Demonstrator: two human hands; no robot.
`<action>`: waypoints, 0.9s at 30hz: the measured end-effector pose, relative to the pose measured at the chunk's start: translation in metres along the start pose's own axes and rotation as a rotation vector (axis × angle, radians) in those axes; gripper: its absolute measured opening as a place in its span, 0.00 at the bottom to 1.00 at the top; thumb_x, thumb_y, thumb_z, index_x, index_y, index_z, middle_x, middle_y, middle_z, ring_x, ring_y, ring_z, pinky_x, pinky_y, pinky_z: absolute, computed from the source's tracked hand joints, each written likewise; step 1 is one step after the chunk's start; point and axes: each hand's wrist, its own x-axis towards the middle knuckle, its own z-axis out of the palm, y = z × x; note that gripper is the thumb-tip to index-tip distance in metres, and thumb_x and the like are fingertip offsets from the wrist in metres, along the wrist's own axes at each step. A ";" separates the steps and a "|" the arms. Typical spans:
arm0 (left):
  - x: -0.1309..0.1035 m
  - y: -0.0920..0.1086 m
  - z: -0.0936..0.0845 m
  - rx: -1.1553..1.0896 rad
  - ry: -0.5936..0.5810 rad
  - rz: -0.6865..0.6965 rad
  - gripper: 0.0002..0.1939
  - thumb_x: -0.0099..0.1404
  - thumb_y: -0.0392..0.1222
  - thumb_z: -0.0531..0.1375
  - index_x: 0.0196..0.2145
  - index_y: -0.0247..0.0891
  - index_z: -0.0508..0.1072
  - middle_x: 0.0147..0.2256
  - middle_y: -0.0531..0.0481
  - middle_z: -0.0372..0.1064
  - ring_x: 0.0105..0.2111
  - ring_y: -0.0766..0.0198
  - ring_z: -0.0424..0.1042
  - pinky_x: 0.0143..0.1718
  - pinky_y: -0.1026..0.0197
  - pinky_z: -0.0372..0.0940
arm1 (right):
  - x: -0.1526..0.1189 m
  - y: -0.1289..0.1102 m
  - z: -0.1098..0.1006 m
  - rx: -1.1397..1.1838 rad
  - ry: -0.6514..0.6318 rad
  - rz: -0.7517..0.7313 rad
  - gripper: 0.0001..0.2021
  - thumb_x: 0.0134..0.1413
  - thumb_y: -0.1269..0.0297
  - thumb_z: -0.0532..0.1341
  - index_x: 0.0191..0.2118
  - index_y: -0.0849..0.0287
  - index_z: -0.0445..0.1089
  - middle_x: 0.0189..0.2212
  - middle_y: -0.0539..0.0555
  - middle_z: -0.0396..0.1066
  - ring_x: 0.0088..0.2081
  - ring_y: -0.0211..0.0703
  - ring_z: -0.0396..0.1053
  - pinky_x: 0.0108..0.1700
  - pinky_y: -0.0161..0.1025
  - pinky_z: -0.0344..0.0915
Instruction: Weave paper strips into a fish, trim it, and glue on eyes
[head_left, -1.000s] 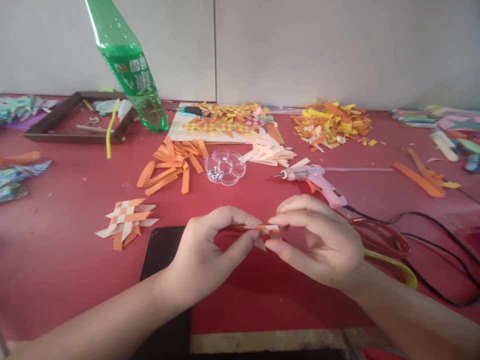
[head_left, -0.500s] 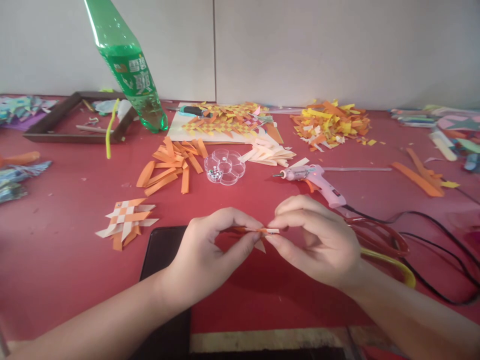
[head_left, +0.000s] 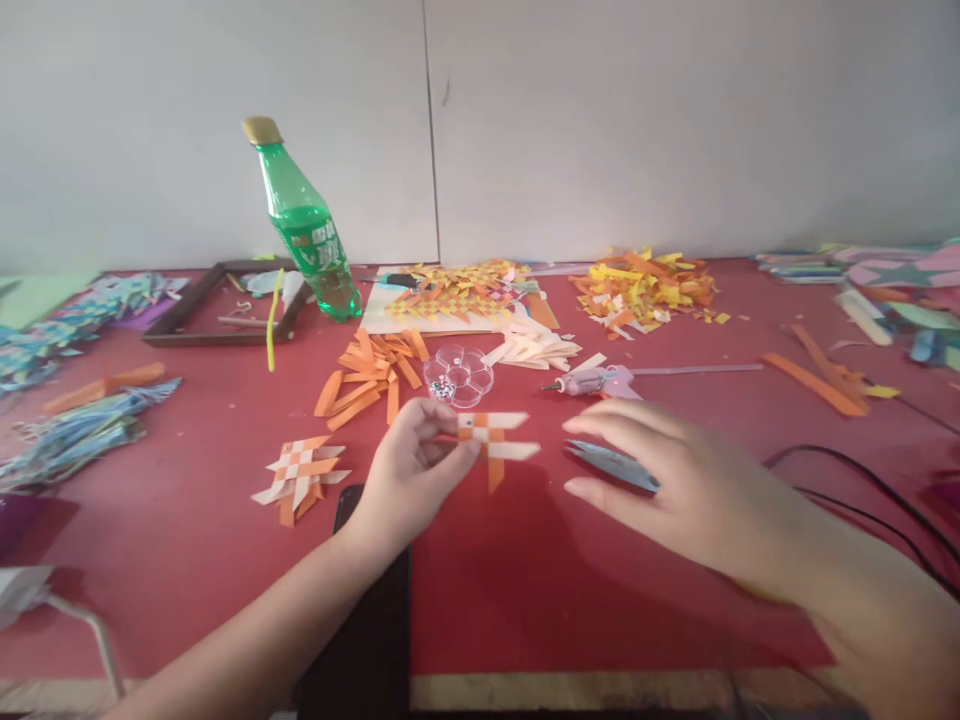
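Between thumb and fingers, my left hand (head_left: 420, 470) grips a small woven paper fish (head_left: 491, 438) in orange and cream, its strips pointing right. My right hand (head_left: 652, 470) is apart from it, thumb and fingers spread around the near side of blue pointed strips (head_left: 611, 462); whether it touches them is unclear. More woven orange and cream pieces (head_left: 300, 475) lie stacked at the left. A clear flower-shaped tray (head_left: 459, 375) with small eye beads sits beyond my left hand, between orange strips (head_left: 367, 375) and cream strips (head_left: 536, 345).
A pink glue gun (head_left: 596, 382) lies beyond my right hand. The green bottle (head_left: 311, 235) leans beside a dark frame (head_left: 169, 325). Yellow and orange scraps (head_left: 649, 288) are heaped at the back. A black device (head_left: 367, 620) lies under my left forearm; black cables (head_left: 862, 465) run at right.
My right hand has moved away from the paper piece and opened. The piece, edge-on before, now faces the camera in my left hand. The camera view has shifted, showing more of the left side.
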 end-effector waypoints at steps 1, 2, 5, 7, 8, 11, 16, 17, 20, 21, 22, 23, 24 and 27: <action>0.001 0.005 -0.004 0.000 0.000 -0.019 0.14 0.60 0.40 0.65 0.37 0.39 0.62 0.33 0.54 0.72 0.29 0.69 0.76 0.32 0.66 0.70 | -0.007 0.006 -0.002 -0.060 -0.035 0.027 0.18 0.59 0.51 0.60 0.50 0.55 0.69 0.46 0.57 0.73 0.44 0.52 0.73 0.42 0.48 0.71; 0.001 0.011 -0.009 -0.008 -0.009 -0.046 0.15 0.59 0.40 0.65 0.38 0.39 0.61 0.34 0.53 0.73 0.30 0.68 0.77 0.32 0.66 0.70 | -0.014 0.011 -0.002 -0.101 -0.060 0.045 0.17 0.60 0.51 0.58 0.49 0.54 0.69 0.45 0.57 0.73 0.42 0.52 0.74 0.41 0.48 0.72; -0.003 0.023 -0.029 0.079 -0.035 -0.064 0.16 0.61 0.42 0.64 0.42 0.39 0.62 0.36 0.51 0.74 0.33 0.66 0.77 0.34 0.65 0.71 | -0.039 0.027 0.008 -0.157 -0.066 0.070 0.13 0.62 0.56 0.55 0.46 0.55 0.70 0.42 0.57 0.74 0.40 0.50 0.74 0.38 0.46 0.72; -0.009 0.025 -0.048 0.209 0.033 -0.070 0.17 0.61 0.45 0.63 0.44 0.39 0.63 0.32 0.53 0.73 0.31 0.64 0.77 0.34 0.63 0.71 | -0.055 0.036 0.019 -0.166 -0.012 0.067 0.12 0.63 0.58 0.54 0.44 0.56 0.70 0.41 0.58 0.74 0.40 0.51 0.74 0.40 0.47 0.72; -0.013 0.023 -0.059 0.286 0.084 -0.072 0.19 0.60 0.46 0.64 0.45 0.39 0.63 0.31 0.53 0.74 0.31 0.63 0.77 0.34 0.62 0.72 | -0.062 0.039 0.025 -0.166 0.010 0.070 0.11 0.63 0.59 0.54 0.44 0.56 0.70 0.42 0.58 0.74 0.41 0.51 0.74 0.42 0.47 0.71; -0.023 0.015 -0.091 0.521 0.285 -0.114 0.23 0.57 0.50 0.65 0.47 0.41 0.64 0.33 0.51 0.76 0.32 0.58 0.78 0.34 0.60 0.72 | -0.078 0.045 0.041 -0.191 0.121 0.109 0.11 0.64 0.63 0.52 0.47 0.57 0.69 0.45 0.59 0.74 0.46 0.52 0.73 0.48 0.48 0.70; -0.035 0.003 -0.128 0.723 0.413 -0.181 0.25 0.57 0.54 0.63 0.49 0.44 0.64 0.37 0.47 0.78 0.40 0.52 0.79 0.40 0.55 0.73 | -0.090 0.047 0.053 -0.155 0.258 0.146 0.12 0.64 0.64 0.53 0.49 0.57 0.68 0.45 0.58 0.75 0.47 0.52 0.74 0.52 0.49 0.68; -0.035 0.002 -0.131 0.749 0.417 -0.185 0.25 0.57 0.54 0.62 0.50 0.44 0.64 0.38 0.47 0.78 0.41 0.52 0.79 0.41 0.54 0.73 | -0.091 0.047 0.053 -0.144 0.271 0.157 0.12 0.63 0.64 0.54 0.49 0.57 0.69 0.45 0.58 0.75 0.47 0.52 0.74 0.52 0.49 0.68; -0.033 0.000 -0.134 0.792 0.375 -0.183 0.26 0.58 0.55 0.61 0.50 0.41 0.63 0.39 0.46 0.78 0.40 0.51 0.79 0.41 0.54 0.73 | -0.093 0.047 0.054 -0.119 0.292 0.186 0.11 0.63 0.63 0.55 0.47 0.56 0.70 0.44 0.57 0.76 0.46 0.51 0.74 0.52 0.48 0.69; -0.032 0.000 -0.134 0.802 0.357 -0.180 0.26 0.58 0.55 0.61 0.51 0.40 0.64 0.38 0.45 0.79 0.40 0.52 0.79 0.41 0.54 0.73 | -0.092 0.047 0.054 -0.112 0.298 0.192 0.10 0.62 0.63 0.55 0.47 0.56 0.70 0.43 0.57 0.76 0.46 0.51 0.74 0.52 0.48 0.69; -0.032 0.000 -0.135 0.815 0.342 -0.175 0.26 0.58 0.55 0.61 0.51 0.40 0.64 0.38 0.45 0.79 0.39 0.52 0.79 0.40 0.55 0.73 | -0.092 0.047 0.054 -0.104 0.305 0.195 0.10 0.62 0.64 0.55 0.46 0.56 0.71 0.43 0.57 0.76 0.46 0.51 0.74 0.52 0.48 0.69; -0.031 0.001 -0.136 0.833 0.328 -0.169 0.26 0.58 0.54 0.60 0.51 0.39 0.64 0.38 0.45 0.79 0.39 0.53 0.79 0.40 0.55 0.73 | -0.092 0.047 0.054 -0.098 0.314 0.195 0.10 0.62 0.64 0.55 0.46 0.56 0.71 0.43 0.57 0.76 0.46 0.51 0.74 0.52 0.48 0.69; -0.031 0.002 -0.137 0.855 0.316 -0.161 0.26 0.59 0.54 0.60 0.51 0.39 0.65 0.38 0.45 0.79 0.38 0.53 0.79 0.40 0.55 0.73 | -0.092 0.047 0.054 -0.094 0.322 0.198 0.10 0.62 0.63 0.55 0.46 0.56 0.71 0.42 0.57 0.76 0.45 0.51 0.75 0.52 0.48 0.69; -0.031 0.008 -0.142 0.947 0.296 -0.136 0.23 0.60 0.53 0.59 0.50 0.40 0.66 0.39 0.45 0.78 0.37 0.54 0.79 0.39 0.56 0.72 | -0.091 0.047 0.052 -0.087 0.345 0.218 0.10 0.62 0.63 0.56 0.44 0.56 0.72 0.41 0.57 0.77 0.44 0.50 0.75 0.50 0.47 0.71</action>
